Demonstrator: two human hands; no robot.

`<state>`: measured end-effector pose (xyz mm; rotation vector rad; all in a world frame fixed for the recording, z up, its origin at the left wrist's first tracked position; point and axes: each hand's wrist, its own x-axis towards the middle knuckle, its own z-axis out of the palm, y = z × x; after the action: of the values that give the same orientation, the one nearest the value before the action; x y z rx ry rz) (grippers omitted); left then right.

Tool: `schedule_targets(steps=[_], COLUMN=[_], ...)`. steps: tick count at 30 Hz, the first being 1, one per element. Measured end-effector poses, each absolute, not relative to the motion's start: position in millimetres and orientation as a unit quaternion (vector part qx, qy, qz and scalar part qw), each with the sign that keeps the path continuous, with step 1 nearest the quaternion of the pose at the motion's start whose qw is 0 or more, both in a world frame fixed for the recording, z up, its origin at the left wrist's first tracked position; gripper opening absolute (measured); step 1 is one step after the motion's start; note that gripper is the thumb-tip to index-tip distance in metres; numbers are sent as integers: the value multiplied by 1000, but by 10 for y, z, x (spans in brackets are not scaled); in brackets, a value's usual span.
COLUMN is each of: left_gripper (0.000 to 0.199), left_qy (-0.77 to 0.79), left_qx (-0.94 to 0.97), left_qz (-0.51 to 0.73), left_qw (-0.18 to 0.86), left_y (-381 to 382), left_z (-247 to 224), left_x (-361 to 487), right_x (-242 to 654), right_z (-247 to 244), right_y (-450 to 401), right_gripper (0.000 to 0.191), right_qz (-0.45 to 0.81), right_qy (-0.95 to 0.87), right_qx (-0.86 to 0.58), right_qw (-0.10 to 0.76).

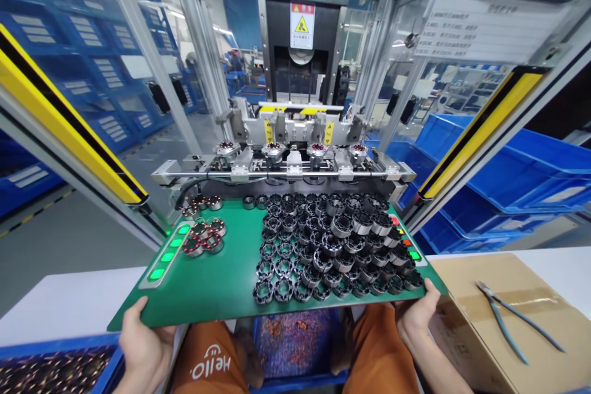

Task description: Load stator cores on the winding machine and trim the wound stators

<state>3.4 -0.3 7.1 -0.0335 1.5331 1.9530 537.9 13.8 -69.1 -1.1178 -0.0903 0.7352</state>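
Many black rings on green tabletop
Left hand, right hand apart, each clamped at a near corner.

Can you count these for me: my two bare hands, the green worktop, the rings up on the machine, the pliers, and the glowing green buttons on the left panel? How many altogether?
Hands: 2 (left hand, right hand)
Green worktop: 1
Rings on the machine: 4
Pliers: 1
Green buttons on the left panel: 4
Total: 12
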Motion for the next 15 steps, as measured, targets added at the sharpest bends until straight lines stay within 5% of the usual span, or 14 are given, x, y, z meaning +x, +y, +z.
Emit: schedule_targets(steps=[15], left_gripper=[24], left_qy=[598], left_qx=[14], left_qz=[735], left_qw=[320], left_y=[-9], left_z=[23], left_x=[5], right_x=[5373], right_z=[-644], right_y=[121], right_gripper=[68], right_qz=[352], right_qy=[-46], right_qx=[-521], right_qw=[776])
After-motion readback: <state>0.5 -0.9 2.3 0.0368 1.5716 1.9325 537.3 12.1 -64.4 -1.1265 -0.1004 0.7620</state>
